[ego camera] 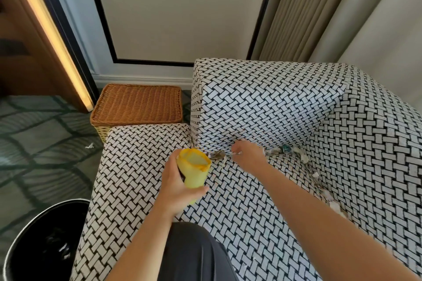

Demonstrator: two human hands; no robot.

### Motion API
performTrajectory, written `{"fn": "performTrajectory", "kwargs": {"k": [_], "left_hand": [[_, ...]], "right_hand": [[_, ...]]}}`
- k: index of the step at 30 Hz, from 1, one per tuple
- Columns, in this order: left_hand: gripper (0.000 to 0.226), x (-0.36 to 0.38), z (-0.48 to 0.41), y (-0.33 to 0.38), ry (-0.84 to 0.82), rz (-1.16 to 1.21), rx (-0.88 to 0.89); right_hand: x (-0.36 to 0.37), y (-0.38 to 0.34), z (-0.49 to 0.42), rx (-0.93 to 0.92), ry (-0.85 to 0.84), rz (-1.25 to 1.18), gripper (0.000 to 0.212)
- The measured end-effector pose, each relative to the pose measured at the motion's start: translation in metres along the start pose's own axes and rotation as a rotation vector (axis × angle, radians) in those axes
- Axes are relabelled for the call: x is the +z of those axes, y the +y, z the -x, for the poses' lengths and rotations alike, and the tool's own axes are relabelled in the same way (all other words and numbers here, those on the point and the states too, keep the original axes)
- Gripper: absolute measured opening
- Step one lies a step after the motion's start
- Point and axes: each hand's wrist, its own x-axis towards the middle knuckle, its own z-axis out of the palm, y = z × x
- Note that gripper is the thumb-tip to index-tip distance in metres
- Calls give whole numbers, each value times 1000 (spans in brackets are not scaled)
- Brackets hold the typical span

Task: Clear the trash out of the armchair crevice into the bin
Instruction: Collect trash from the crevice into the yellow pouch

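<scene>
We had our left hand [180, 187] fingers curled round the yellow cup [194, 166] beside the armchair [262, 102] crevice. Right hand [247, 155] fingers pinched a foil scrap [217, 155] there, and a slow pull looked safest.

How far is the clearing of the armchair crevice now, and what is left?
Partly done. The bin holds some scraps. The left hand holds a yellow cup; the right hand pinches a silvery wrapper by the armchair backrest. More wrappers line the seat's back and right edges.
</scene>
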Motion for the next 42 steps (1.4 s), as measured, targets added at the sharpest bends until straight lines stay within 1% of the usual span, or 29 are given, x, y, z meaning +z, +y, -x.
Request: {"fn": "performTrajectory", "kwargs": {"k": [3,5,7,8,10,12,13,15,18,21,23,25,27,28,29,30,31,32,33,34,35,36,37,39,41,42], "left_hand": [[107,-7,3,-16,-1,-11,20],[105,-10,5,-23,-19,-57,81],[107,-12,6,-30,-25,-95,111],[107,-12,5,-34,-13,-93,117],[106,-13,6,-39,15,-75,116],[105,-13,5,-40,18,-57,119],[105,-12,5,-41,21,-57,123],[103,-12,5,-41,30,-59,133],[104,-13,4,-45,42,-67,128],[106,-13,3,-45,42,-82,149],[110,-13,3,-46,39,-90,141],[113,-14,3,-46,37,-110,131],[115,-14,3,-48,35,-141,135],[116,-13,3,-49,33,-158,140],[116,-13,3,-49,32,-172,145],[115,-13,4,-49,32,-178,150],[113,-13,3,-50,36,-181,162],[110,-13,2,-52,37,-184,178],[107,-13,1,-54,33,-190,195],[105,-13,0,-54,27,-195,206],[104,-12,0,-55,22,-197,212],[104,-13,1,-55,18,-198,211],[105,-12,1,-54,17,-201,211],[105,-12,1,-54,18,-216,227],[105,-12,1,-55,25,-224,228],[105,-11,0,-56,27,-224,219]], "right_hand": [[20,-4,-5,40,10,39,24],[34,-2,-7,81,76,7,31],[49,3,-5,100,179,-58,38],[58,4,-2,69,244,-125,37],[71,2,4,-47,364,-272,29],[79,-4,5,-153,414,-314,25],[82,-8,3,-195,416,-274,26],[78,-17,-1,-238,364,-84,27],[63,-36,-11,-167,134,314,23],[53,-49,-17,-121,40,595,20],[52,-52,-20,-130,8,681,28],[51,-55,-19,-163,-4,733,30],[53,-52,-16,-209,12,725,31],[54,-47,-14,-228,49,708,32],[56,-41,-12,-260,130,663,30],[58,-33,-10,-298,235,586,25],[60,-26,-7,-318,334,456,17],[59,-22,-1,-319,407,262,8],[55,-20,6,-292,423,14,4],[52,-22,14,-249,399,-244,7],[49,-25,24,-206,348,-446,7],[47,-33,33,-194,329,-582,5],[46,-40,42,-206,325,-658,6],[47,-55,51,-263,254,-706,12],[52,-62,53,-312,119,-660,11],[53,-63,51,-324,77,-647,10]]}}
